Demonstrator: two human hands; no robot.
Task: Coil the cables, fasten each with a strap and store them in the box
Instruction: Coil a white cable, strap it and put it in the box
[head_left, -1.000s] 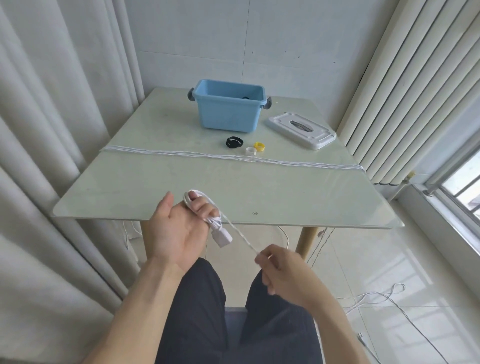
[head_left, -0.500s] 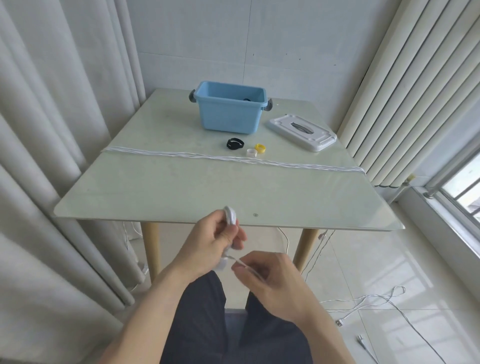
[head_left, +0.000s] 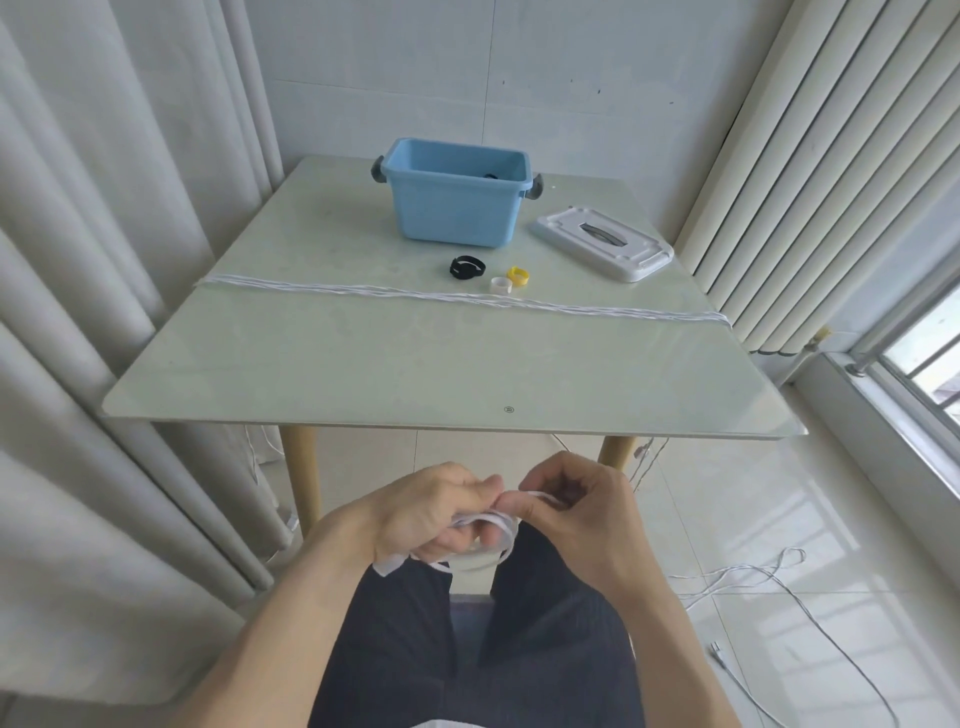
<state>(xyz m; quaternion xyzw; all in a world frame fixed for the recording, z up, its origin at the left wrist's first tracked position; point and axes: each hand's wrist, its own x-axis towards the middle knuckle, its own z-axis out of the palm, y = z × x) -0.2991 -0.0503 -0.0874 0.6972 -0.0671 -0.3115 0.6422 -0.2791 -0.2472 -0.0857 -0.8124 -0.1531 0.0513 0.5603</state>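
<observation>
Hands meet below the near edge of the worktop (head_left: 363, 374): the left hand (head_left: 434, 512) has its grip clenched round a small coil of white cable (head_left: 485, 525), and the right hand (head_left: 576, 506) pinches a strand of it beside the left fingers. More white cables (head_left: 467, 297) lie stretched across the worktop, with three straps (head_left: 467, 267) and the open blue box (head_left: 457, 193) behind them.

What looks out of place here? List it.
Loose cable trails across the floor, right of the chair, plug end lying free. The lid is off the box. Nothing spilled or damaged.
</observation>
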